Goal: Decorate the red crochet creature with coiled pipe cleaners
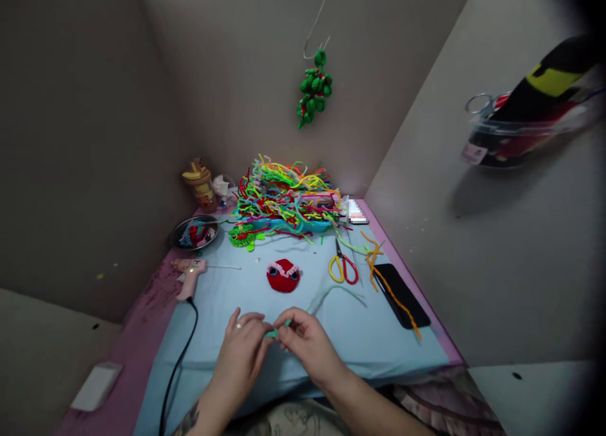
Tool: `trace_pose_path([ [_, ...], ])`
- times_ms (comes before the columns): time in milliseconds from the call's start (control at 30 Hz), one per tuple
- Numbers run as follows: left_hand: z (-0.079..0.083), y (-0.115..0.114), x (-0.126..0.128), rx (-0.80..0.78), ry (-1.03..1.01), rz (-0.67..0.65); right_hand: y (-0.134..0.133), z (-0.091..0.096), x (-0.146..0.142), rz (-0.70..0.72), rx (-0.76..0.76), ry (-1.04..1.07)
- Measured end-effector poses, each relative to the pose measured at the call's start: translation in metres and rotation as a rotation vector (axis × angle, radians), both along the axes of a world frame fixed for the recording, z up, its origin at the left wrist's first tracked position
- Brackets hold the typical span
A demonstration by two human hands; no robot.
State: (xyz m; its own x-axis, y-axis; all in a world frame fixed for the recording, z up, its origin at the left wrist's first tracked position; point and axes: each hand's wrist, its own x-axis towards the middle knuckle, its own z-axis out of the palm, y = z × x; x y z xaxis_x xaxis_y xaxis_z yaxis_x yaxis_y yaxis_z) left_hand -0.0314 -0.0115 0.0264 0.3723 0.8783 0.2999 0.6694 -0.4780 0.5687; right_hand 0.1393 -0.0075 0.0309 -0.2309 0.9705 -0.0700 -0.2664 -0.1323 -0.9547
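Note:
Between my hands is a short piece of green yarn [271,334], low over the front of the blue cloth. My left hand [243,344] pinches its left end, a ring on one finger. The fingertips of my right hand [307,344] close on the other end, partly hiding it. A pale green strand [338,289] lies on the cloth behind my right hand; whether it joins the held piece I cannot tell. Just beyond my fingers rests a red crocheted piece [283,278] with two eyes and a pink strip. Scissors [343,269] with yellow and red handles lie to the right.
A pile of coloured yarn [288,199] fills the back, a green crocheted figure [242,236] before it. Left are a bowl [175,234] and a corded pink glue gun [190,278]. A black phone [402,300] lies right, under orange yarn [396,300]. Grey walls [265,64] enclose the table.

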Motion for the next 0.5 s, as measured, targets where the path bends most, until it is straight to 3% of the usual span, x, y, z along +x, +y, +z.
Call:
trace_pose_path([
  [67,0.0,0.004,0.004,-0.16,-0.138,0.066,-0.001,0.003,0.007,-0.052,0.086,-0.054],
  [133,0.002,0.006,0.006,-0.343,-0.351,0.175,-0.003,0.006,0.016,0.009,0.167,-0.17],
  [233,0.005,0.007,0.011,-0.568,-0.674,0.255,-0.009,0.01,0.019,0.41,0.286,-0.435],
  [300,0.003,0.006,0.019,-0.706,-0.81,0.25,-0.013,0.012,0.011,0.601,0.402,-0.659],
  [400,-0.008,0.003,0.036,-0.947,-0.917,0.205,-0.014,0.015,-0.008,0.571,0.517,-0.964],
  [500,-0.018,-0.003,0.046,-0.965,-1.08,0.262,-0.012,0.02,-0.02,0.578,0.538,-1.086],
])
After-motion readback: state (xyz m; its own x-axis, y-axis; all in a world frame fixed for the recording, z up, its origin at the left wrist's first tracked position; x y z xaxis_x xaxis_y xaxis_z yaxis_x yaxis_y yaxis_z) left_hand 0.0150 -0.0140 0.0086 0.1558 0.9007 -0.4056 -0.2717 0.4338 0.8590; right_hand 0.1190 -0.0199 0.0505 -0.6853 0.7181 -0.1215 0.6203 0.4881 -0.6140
